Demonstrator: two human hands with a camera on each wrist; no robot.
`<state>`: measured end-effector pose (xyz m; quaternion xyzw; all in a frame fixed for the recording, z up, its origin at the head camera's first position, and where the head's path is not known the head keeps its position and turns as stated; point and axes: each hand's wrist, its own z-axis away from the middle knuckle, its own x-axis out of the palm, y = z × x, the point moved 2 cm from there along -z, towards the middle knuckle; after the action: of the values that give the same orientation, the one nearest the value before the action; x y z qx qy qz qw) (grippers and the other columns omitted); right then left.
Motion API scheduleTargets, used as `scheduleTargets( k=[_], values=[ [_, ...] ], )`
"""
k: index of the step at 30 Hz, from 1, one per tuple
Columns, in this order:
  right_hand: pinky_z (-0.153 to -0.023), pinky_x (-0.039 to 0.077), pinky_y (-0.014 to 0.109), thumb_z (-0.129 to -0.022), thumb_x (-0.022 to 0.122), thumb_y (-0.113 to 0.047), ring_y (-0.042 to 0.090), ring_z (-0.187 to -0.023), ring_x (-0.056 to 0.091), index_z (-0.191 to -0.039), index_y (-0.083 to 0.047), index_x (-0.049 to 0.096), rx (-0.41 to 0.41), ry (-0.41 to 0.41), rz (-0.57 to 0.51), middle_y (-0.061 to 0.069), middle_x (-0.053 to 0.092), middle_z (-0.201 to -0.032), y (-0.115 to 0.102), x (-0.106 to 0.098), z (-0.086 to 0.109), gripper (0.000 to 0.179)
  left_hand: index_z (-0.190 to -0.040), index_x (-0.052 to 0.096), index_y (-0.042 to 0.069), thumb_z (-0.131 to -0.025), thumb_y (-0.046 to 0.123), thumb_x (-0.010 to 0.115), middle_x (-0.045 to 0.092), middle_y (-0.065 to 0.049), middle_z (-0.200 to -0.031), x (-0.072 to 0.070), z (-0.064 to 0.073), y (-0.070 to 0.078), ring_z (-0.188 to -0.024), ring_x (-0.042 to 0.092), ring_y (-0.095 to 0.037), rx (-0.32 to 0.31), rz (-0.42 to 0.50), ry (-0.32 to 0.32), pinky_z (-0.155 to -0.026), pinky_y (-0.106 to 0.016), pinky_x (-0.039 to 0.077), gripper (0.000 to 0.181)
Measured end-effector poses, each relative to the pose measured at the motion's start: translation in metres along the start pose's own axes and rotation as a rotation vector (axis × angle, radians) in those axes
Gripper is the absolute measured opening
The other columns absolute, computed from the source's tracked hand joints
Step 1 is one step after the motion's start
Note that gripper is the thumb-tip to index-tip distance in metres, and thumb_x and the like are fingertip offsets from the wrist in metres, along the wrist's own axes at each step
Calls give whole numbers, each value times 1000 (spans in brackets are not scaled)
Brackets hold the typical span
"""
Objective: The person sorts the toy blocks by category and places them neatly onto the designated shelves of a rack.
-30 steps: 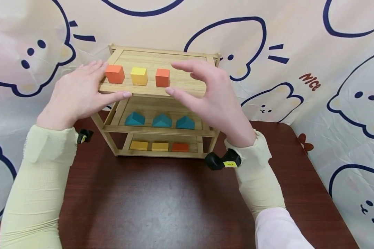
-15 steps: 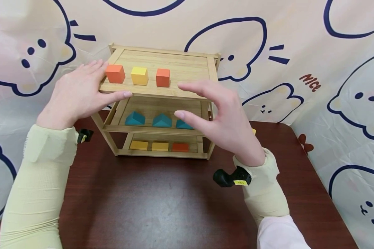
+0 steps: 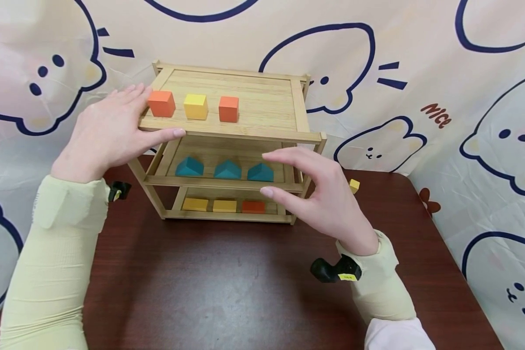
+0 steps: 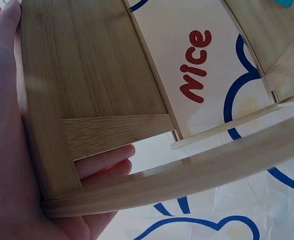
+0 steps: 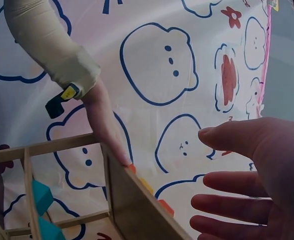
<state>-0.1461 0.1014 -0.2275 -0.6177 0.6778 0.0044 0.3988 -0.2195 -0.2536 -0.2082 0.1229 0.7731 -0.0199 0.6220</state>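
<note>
A three-tier wooden shelf (image 3: 267, 99) stands on the dark table. My left hand (image 3: 107, 127) grips its top left corner, thumb along the front edge; in the left wrist view, fingertips (image 4: 106, 159) show through the gap beside the board. On the top tier sit an orange cube (image 3: 161, 104), a yellow cube (image 3: 195, 107) and a red-orange cube (image 3: 228, 109). Blue triangular blocks (image 3: 227, 169) line the middle tier. My right hand (image 3: 321, 189) holds nothing, its thumb and fingers spread apart in front of the middle tier's right end, overlapping the shelf's right post in the head view.
Two flat yellow blocks (image 3: 224, 206) and a flat orange block (image 3: 253, 207) lie on the bottom tier. A small yellow block (image 3: 354, 185) lies on the table (image 3: 227, 282) right of the shelf. A cartoon-printed cloth (image 3: 227, 39) hangs behind and at both sides.
My right hand has moved down and right, from beside the red-orange cube to in front of the middle tier. The small yellow block at right has come into view. My left hand stays in place.
</note>
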Motion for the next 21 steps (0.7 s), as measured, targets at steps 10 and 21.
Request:
scheduleTargets(
  k=[10, 21],
  values=[
    [-97, 50, 37, -86, 85, -17, 13, -114, 62, -128, -14, 71, 93, -50, 18, -5, 68, -124, 16, 4, 23, 44, -162, 20, 3, -89, 79, 48, 16, -26, -163, 0, 0, 1, -148, 18, -49, -11, 0, -14, -113, -67, 21, 109],
    [-99, 49, 38, -87, 84, -21, 12, -117, 61, -128, -17, 71, 154, -69, 52, -4, 69, -124, 35, 7, 40, 44, -162, 20, 2, -89, 80, 48, 16, -26, -163, 0, 1, 1, -148, 19, -48, -17, 3, -12, -114, -66, 21, 109]
  ],
)
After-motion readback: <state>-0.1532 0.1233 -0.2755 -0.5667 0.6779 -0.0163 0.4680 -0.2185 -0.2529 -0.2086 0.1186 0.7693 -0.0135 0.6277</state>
